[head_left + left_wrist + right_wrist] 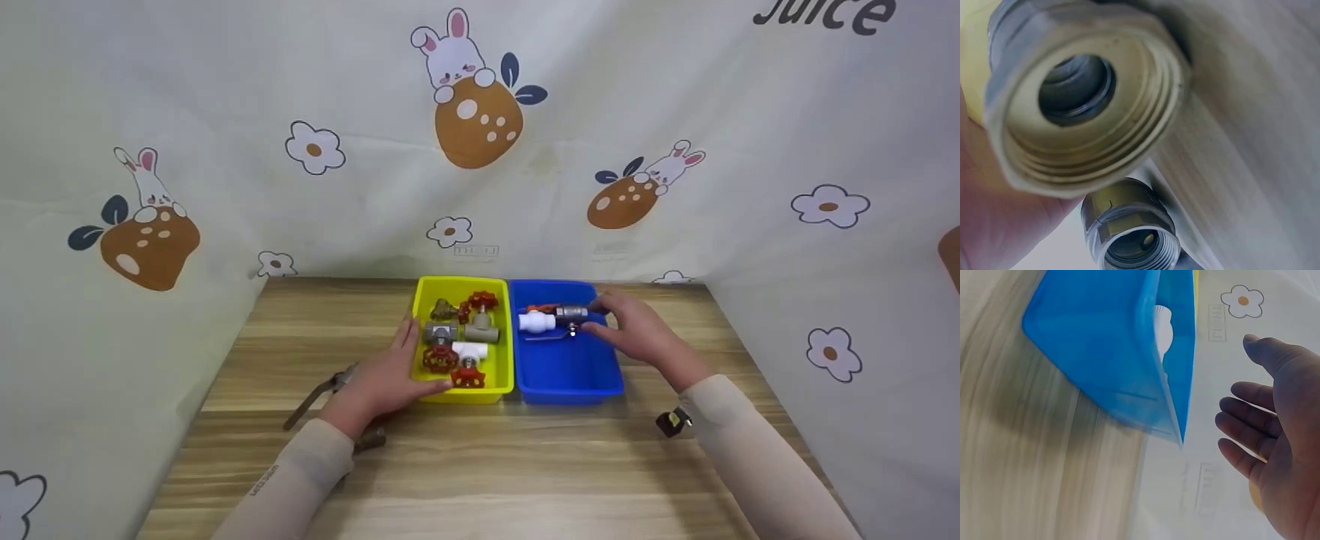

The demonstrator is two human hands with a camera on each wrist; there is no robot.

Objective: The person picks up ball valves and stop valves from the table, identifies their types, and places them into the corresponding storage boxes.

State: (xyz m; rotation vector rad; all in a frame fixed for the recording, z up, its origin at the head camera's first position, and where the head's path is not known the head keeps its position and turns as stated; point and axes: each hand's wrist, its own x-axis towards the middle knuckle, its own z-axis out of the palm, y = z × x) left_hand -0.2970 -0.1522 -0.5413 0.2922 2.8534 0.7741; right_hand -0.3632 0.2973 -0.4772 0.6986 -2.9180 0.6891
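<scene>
Valves in blue bin; right hand at its edge, left hand on yellow bin

The metal valve (571,314) lies in the rear part of the blue bin (568,371), near the right wall. The white valve (537,322) lies just beside it, toward the left wall. Ahead of both, the bin's blue floor shows up to the front wall. The yellow bin (461,397) stands close along the left side, rims almost meeting; valves with red handwheels (469,376) fill much of it.

The right hand (637,330) comes over the blue bin's right rim, fingertips at the metal valve's end. The wrist view shows its fingers loosely bent and spaced, thumb apart, pinching nothing; contact with the valve cannot be confirmed. The left hand (382,381) rests against the yellow bin's left side, fingers extended along the wall, thumb over the rim near the front corner.

Beneath the left forearm lie a lever-handled valve (319,395) and a brass-coloured fitting (370,439). A small black object (672,423) sits beside the right sleeve (739,431). The wood-grain table (480,472) extends in front of both bins; its far edge, just behind them, meets a printed fabric backdrop (375,210).
</scene>
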